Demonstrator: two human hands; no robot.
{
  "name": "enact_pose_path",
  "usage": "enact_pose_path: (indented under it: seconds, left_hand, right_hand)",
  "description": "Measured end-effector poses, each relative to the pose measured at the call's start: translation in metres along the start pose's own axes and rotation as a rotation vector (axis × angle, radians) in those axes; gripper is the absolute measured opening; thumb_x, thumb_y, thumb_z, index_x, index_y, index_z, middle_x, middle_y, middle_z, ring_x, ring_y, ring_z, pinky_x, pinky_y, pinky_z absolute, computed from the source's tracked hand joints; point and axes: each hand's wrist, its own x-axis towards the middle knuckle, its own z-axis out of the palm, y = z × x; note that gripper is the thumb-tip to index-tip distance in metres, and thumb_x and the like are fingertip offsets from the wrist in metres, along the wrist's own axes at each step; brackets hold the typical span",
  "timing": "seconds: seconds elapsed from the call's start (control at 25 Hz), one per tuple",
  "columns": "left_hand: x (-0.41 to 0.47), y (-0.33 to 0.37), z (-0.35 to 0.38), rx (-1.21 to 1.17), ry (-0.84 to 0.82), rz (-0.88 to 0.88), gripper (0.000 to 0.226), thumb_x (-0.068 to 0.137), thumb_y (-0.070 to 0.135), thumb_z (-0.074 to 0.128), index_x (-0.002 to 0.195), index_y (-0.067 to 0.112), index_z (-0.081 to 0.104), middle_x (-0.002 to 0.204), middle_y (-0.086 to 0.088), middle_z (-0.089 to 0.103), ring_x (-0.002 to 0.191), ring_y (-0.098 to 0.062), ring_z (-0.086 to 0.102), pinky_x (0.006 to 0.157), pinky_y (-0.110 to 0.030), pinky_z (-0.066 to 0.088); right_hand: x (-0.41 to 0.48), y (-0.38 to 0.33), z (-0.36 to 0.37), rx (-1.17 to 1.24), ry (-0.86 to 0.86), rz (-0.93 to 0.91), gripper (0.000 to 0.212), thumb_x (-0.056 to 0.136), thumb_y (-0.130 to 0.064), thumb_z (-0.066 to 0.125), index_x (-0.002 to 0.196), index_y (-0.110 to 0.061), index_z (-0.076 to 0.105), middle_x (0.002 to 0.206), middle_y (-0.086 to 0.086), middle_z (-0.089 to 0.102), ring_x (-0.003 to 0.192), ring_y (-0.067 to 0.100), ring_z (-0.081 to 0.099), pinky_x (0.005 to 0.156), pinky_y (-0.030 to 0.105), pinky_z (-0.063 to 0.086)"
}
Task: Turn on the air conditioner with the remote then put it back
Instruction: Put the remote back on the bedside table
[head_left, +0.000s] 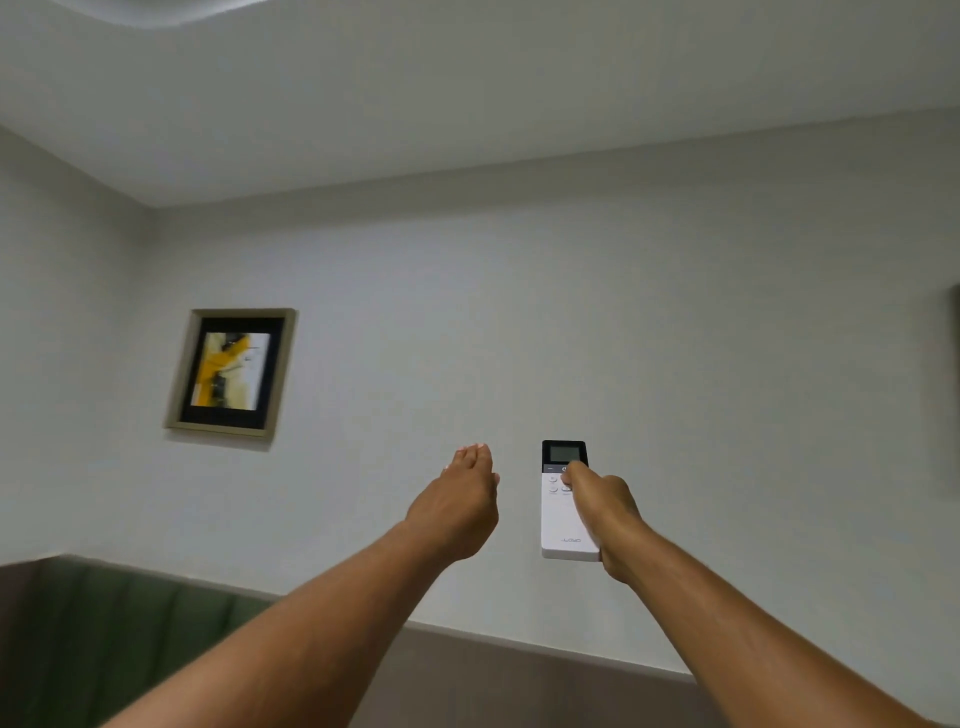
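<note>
A white remote (560, 514) with a dark top and a small screen points up toward the wall and ceiling. My right hand (605, 512) grips it from the right side, with the thumb resting on the buttons just below the screen. To the left of the remote and apart from it, my left hand (457, 506) is stretched out, holding nothing, with its fingers extended and held together. No air conditioner shows in the view.
A framed yellow and black picture (231, 371) hangs on the pale wall at left. A green padded headboard or seat back (119, 629) runs along the lower left, with a brown panel (519, 680) below the wall. A dark object (955, 384) sits at the right edge.
</note>
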Motion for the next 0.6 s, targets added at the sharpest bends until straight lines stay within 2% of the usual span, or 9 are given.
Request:
enact_pose_path:
  seconds: [0.08, 0.16, 0.2, 0.24, 0.32, 0.36, 0.48, 0.6]
  left_hand:
    - [0.009, 0.025, 0.018, -0.046, -0.037, 0.068, 0.054, 0.103, 0.031, 0.019, 0.152, 0.010, 0.011, 0.161, -0.007, 0.013, 0.148, -0.021, 0.010, 0.118, -0.036, 0.016]
    - [0.016, 0.050, 0.031, -0.128, -0.066, 0.125, 0.048, 0.103, 0.032, 0.022, 0.143, 0.007, 0.029, 0.152, -0.013, 0.035, 0.141, -0.030, 0.030, 0.109, -0.037, 0.032]
    - [0.019, 0.061, 0.036, -0.201, -0.066, 0.140, 0.041, 0.102, 0.031, 0.025, 0.130, 0.007, 0.042, 0.137, -0.014, 0.052, 0.128, -0.034, 0.045, 0.097, -0.036, 0.040]
    - [0.020, 0.069, 0.040, -0.300, -0.065, 0.138, 0.034, 0.102, 0.031, 0.027, 0.114, 0.009, 0.049, 0.120, -0.014, 0.060, 0.112, -0.034, 0.055, 0.084, -0.034, 0.042]
    - [0.022, 0.084, 0.046, -0.518, -0.092, 0.084, 0.029, 0.101, 0.029, 0.032, 0.092, 0.015, 0.055, 0.100, -0.012, 0.066, 0.082, -0.024, 0.058, 0.071, -0.036, 0.042]
    - [0.023, 0.088, 0.049, -0.612, -0.116, 0.045, 0.032, 0.099, 0.027, 0.035, 0.084, 0.011, 0.058, 0.091, -0.009, 0.067, 0.073, -0.020, 0.056, 0.067, -0.038, 0.044]
    - [0.027, 0.089, 0.063, -0.861, -0.199, -0.100, 0.029, 0.092, 0.018, 0.043, 0.080, 0.008, 0.068, 0.082, -0.012, 0.068, 0.073, -0.025, 0.064, 0.064, -0.035, 0.052]
    - [0.025, 0.076, 0.081, -1.028, -0.240, -0.218, 0.023, 0.086, 0.007, 0.047, 0.076, 0.006, 0.067, 0.085, -0.016, 0.068, 0.080, -0.033, 0.067, 0.074, -0.044, 0.060]
  right_hand:
    - [0.005, 0.004, -0.022, -0.016, 0.074, 0.006, 0.024, 0.092, -0.030, 0.050, 0.083, -0.012, 0.063, 0.074, 0.008, 0.070, 0.057, 0.024, 0.067, 0.047, 0.022, 0.043]
    - [0.009, 0.009, -0.038, -0.036, 0.136, 0.006, 0.025, 0.093, -0.031, 0.050, 0.086, -0.012, 0.064, 0.074, 0.009, 0.071, 0.059, 0.025, 0.067, 0.048, 0.022, 0.043]
    - [0.011, 0.010, -0.044, -0.045, 0.157, 0.007, 0.026, 0.094, -0.032, 0.049, 0.087, -0.013, 0.065, 0.075, 0.009, 0.071, 0.059, 0.025, 0.068, 0.048, 0.023, 0.044]
    - [0.011, 0.012, -0.047, -0.050, 0.168, 0.009, 0.026, 0.094, -0.032, 0.049, 0.086, -0.013, 0.065, 0.074, 0.009, 0.072, 0.059, 0.025, 0.068, 0.048, 0.023, 0.045]
    - [0.013, 0.016, -0.050, -0.047, 0.186, 0.011, 0.026, 0.092, -0.030, 0.049, 0.085, -0.012, 0.066, 0.074, 0.009, 0.072, 0.060, 0.025, 0.067, 0.050, 0.024, 0.048]
    - [0.014, 0.019, -0.049, -0.043, 0.195, 0.012, 0.025, 0.092, -0.029, 0.049, 0.087, -0.011, 0.066, 0.075, 0.010, 0.071, 0.061, 0.026, 0.067, 0.052, 0.025, 0.049]
    - [0.017, 0.033, -0.041, -0.036, 0.228, 0.021, 0.025, 0.092, -0.027, 0.048, 0.095, -0.009, 0.065, 0.078, 0.011, 0.069, 0.063, 0.026, 0.065, 0.051, 0.026, 0.049]
    - [0.023, 0.056, -0.028, -0.037, 0.255, 0.011, 0.025, 0.093, -0.026, 0.047, 0.102, -0.009, 0.064, 0.090, 0.014, 0.072, 0.072, 0.029, 0.067, 0.054, 0.028, 0.050]
